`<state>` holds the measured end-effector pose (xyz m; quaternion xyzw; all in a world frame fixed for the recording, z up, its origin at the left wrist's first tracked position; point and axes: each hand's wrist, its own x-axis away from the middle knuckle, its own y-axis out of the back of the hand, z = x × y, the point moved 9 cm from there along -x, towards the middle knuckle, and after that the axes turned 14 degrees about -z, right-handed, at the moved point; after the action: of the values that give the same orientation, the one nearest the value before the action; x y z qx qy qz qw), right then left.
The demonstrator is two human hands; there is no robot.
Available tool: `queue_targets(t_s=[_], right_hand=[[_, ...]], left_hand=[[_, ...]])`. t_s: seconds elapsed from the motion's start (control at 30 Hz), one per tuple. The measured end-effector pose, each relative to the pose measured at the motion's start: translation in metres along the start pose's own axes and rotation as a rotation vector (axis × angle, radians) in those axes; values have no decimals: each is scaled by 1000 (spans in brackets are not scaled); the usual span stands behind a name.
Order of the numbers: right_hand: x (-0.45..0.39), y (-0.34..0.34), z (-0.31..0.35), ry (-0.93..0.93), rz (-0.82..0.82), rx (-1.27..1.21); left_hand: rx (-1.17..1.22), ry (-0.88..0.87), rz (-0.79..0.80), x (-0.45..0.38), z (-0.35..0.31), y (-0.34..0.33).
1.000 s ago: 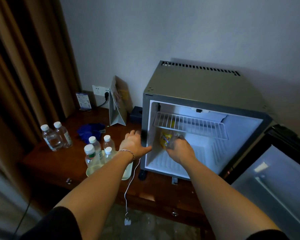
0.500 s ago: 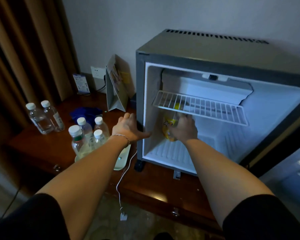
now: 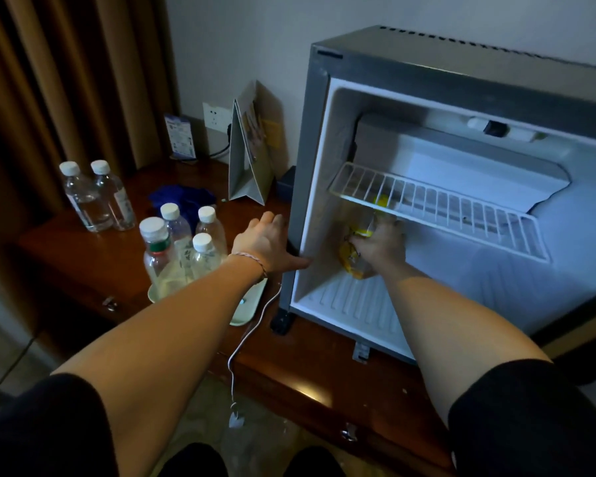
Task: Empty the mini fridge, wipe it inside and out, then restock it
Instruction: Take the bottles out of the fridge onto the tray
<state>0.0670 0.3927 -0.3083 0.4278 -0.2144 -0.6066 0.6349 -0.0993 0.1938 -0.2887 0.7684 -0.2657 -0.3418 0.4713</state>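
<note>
Yellow showed on the label and cap of the bottle (image 3: pixel 356 256) that the right hand (image 3: pixel 381 247) gripped inside the mini fridge (image 3: pixel 410 63), fingers curled round it just under the white wire shelf (image 3: pixel 437 204). The bottle sat in the lower left part of the white compartment, close to the left inner wall, its cap reaching up to the shelf wires; whether its base touched the ribbed floor could not be told. The left hand (image 3: pixel 267 241) lay flat with straight fingers against the fridge's grey left side, thumb at the front edge of the frame, a thin bracelet at the wrist.

The fridge stood on the dark wooden table (image 3: pixel 83 249) with its front open. Left of it, four clear bottles with white caps (image 3: pixel 183 249) clustered on a pale green tray (image 3: pixel 245 311). Two more water bottles (image 3: pixel 95 197) stood side by side farther left, near the brown curtain (image 3: pixel 66 80). A blue cloth (image 3: pixel 183 197) lay crumpled behind the tray. A folded card stand (image 3: pixel 252 146) stood upright beside the fridge, against the wall, with a wall socket (image 3: pixel 215 118) and a small blue sign (image 3: pixel 179 137) to its left. A thin white cable (image 3: pixel 252 342) trailed over the table's front edge.
</note>
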Motion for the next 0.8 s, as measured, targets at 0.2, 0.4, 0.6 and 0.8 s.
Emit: queue_targets(t_s=[0.2, 0.4, 0.6, 0.8], right_hand=[[13, 8, 0, -22, 20, -12], [38, 21, 4, 23, 78, -44], [65, 32, 0, 65, 186, -75], [109, 47, -7, 27, 239, -19]], left_hand=[[3, 13, 8, 3, -4, 8], [-18, 46, 114, 22, -8, 6], [-31, 23, 145, 43, -15, 10], [-70, 23, 178, 75, -15, 29]])
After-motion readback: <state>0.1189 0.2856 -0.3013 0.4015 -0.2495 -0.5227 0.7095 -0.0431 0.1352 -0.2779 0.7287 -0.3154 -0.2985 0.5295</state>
